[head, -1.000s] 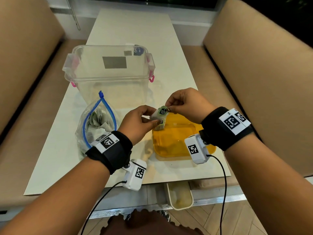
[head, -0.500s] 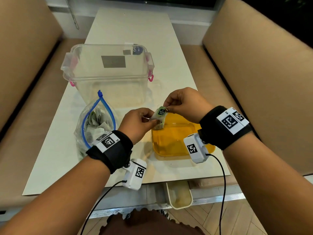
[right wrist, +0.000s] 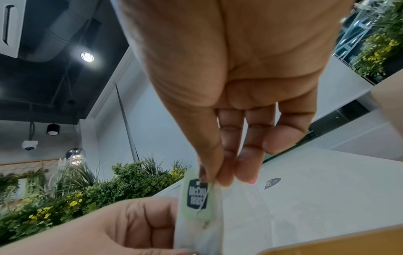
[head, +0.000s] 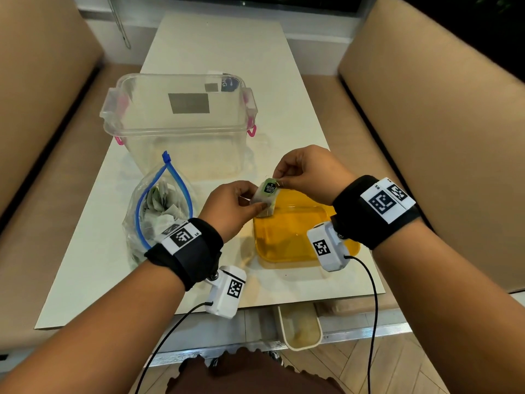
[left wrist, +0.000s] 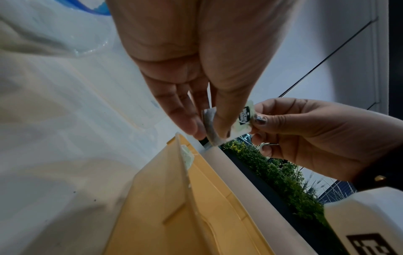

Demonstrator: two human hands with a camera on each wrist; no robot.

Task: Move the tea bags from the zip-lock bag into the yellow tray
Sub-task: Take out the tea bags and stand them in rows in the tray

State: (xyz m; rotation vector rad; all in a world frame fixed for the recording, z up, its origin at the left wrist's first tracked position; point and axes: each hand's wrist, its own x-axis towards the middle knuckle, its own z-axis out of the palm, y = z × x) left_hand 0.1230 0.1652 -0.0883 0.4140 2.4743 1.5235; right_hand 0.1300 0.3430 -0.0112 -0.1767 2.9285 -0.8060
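Tea bag (head: 262,201) hung over the yellow tray's (head: 287,245) far left corner — left hand (head: 230,206) pinched its pouch, right hand (head: 308,176) pinched the green tag (head: 270,187). Zip-lock bag (head: 159,211) lay open on the desk (head: 93,251) — just left of the tray, more bags inside.

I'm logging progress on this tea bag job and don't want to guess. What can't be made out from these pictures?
- Count of tea bags in the zip-lock bag: head view, crumpled plastic and the left wrist band cover them.
- Near right part of the yellow tray: head view, hidden by the right wrist camera.
- Body of the held tea bag: mostly covered by the left hand; the right hand pinches its tag.
- Clear box label: too small to read.
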